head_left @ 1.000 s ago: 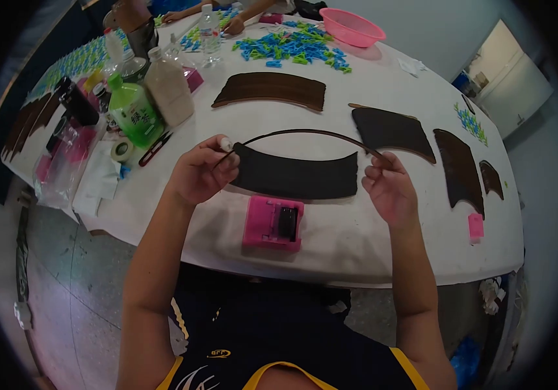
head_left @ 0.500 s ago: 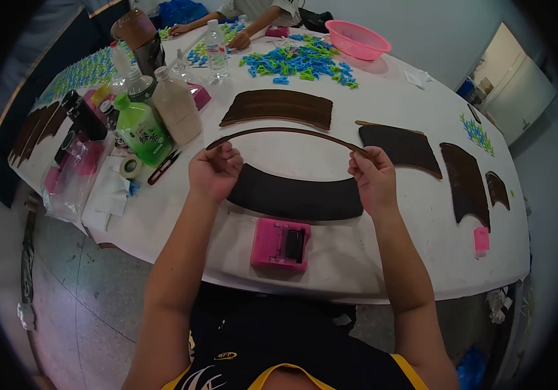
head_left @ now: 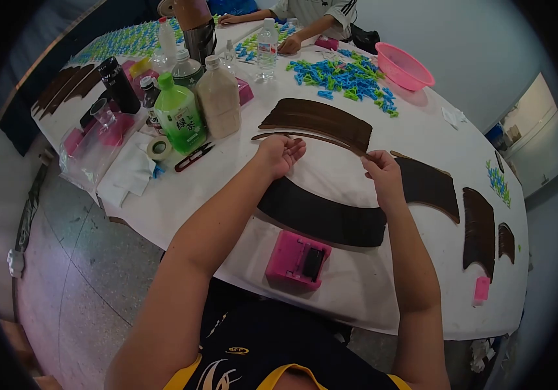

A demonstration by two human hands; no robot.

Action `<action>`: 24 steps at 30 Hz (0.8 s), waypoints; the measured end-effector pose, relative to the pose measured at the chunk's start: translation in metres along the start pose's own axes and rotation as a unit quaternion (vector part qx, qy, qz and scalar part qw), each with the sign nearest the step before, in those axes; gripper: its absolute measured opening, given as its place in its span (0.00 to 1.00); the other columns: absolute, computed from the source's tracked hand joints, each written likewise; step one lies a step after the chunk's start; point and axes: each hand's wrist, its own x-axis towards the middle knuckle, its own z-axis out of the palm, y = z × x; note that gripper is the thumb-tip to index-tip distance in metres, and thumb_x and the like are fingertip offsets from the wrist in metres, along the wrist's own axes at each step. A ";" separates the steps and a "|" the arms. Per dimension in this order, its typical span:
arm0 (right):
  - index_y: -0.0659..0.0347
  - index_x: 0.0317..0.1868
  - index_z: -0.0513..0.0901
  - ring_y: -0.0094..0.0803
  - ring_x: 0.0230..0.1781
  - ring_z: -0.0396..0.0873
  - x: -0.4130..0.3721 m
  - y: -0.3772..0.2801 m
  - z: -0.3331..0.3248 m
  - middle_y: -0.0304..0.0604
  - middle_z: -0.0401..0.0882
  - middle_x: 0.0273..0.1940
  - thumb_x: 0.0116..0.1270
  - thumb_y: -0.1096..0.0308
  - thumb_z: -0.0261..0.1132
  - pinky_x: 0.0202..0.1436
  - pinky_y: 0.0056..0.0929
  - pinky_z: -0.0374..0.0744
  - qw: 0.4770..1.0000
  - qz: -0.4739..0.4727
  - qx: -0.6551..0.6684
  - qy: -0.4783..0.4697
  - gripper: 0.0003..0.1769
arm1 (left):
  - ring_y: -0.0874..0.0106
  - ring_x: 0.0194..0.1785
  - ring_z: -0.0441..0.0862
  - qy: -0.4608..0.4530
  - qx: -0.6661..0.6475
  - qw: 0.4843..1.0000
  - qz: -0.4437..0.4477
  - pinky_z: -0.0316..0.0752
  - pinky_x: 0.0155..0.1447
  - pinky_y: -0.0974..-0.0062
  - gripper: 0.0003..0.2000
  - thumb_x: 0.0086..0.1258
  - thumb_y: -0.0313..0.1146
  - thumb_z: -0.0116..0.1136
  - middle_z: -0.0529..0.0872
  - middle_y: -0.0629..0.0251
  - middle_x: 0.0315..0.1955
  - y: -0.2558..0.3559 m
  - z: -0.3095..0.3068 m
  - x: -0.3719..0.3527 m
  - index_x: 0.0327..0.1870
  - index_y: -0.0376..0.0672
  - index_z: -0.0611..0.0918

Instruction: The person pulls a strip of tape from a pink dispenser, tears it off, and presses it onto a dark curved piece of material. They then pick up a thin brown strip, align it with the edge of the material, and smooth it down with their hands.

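Note:
My left hand (head_left: 280,155) and my right hand (head_left: 381,168) each pinch one end of a thin, curved dark brown strip (head_left: 321,137), stretched between them just above the white table (head_left: 357,292). The strip lies right at the near edge of a curved stack of dark brown strips (head_left: 318,120). Below my hands rests a broader black curved stack (head_left: 321,216). A pink box with a black insert (head_left: 298,259) sits near the table's front edge.
Bottles (head_left: 180,120), a tape roll (head_left: 158,148) and clippers (head_left: 194,156) stand at left. More dark curved stacks (head_left: 480,226) lie at right. Blue and green clips (head_left: 347,77) and a pink basket (head_left: 403,66) are at the back, where another person's hands (head_left: 288,44) work.
Both hands carried the thin strip away from me, from above the black stack to the near edge of the farther brown stack. The view shifted to the right.

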 end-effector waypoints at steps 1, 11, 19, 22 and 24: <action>0.60 0.48 0.84 0.20 0.40 0.78 0.006 0.005 -0.001 0.32 0.82 0.38 0.73 0.68 0.72 0.47 0.24 0.79 1.000 -0.001 0.000 -0.002 0.08 | 0.63 0.47 0.87 -0.016 0.032 0.999 -0.018 0.89 0.54 0.68 0.10 0.78 0.22 0.45 0.85 0.53 0.44 0.000 0.000 0.004 0.54 0.30 0.77; 0.60 0.49 0.86 0.41 0.47 0.83 0.048 0.065 -0.015 0.48 0.84 0.45 0.63 0.62 0.77 0.53 0.40 0.82 0.945 -0.027 -0.327 0.003 0.18 | 0.52 0.53 0.86 -0.087 0.796 0.514 0.307 0.82 0.60 0.56 0.11 0.69 0.27 0.58 0.85 0.51 0.52 -0.023 0.000 -0.020 0.49 0.36 0.85; 0.54 0.56 0.84 0.55 0.61 0.75 0.003 0.047 -0.001 0.52 0.77 0.57 0.59 0.58 0.77 0.64 0.51 0.77 0.872 -0.110 -0.466 0.102 0.24 | 0.49 0.60 0.80 -0.041 0.846 0.370 0.382 0.78 0.63 0.52 0.17 0.70 0.35 0.59 0.81 0.51 0.57 -0.025 -0.005 -0.032 0.57 0.37 0.82; 0.54 0.60 0.84 0.54 0.61 0.76 -0.017 0.033 0.011 0.53 0.77 0.58 0.61 0.53 0.77 0.65 0.52 0.76 0.877 -0.058 -0.477 0.007 0.29 | 0.50 0.60 0.80 -0.046 0.852 0.355 0.383 0.78 0.63 0.52 0.19 0.71 0.38 0.61 0.81 0.52 0.59 -0.024 -0.006 -0.029 0.59 0.37 0.80; 0.54 0.67 0.81 0.54 0.64 0.75 -0.024 0.030 0.016 0.54 0.76 0.60 0.64 0.44 0.74 0.68 0.56 0.74 0.855 -0.045 -0.515 -0.045 0.36 | 0.50 0.60 0.80 -0.045 0.854 0.352 0.380 0.78 0.63 0.51 0.20 0.72 0.39 0.61 0.80 0.53 0.60 -0.025 -0.005 -0.027 0.60 0.37 0.80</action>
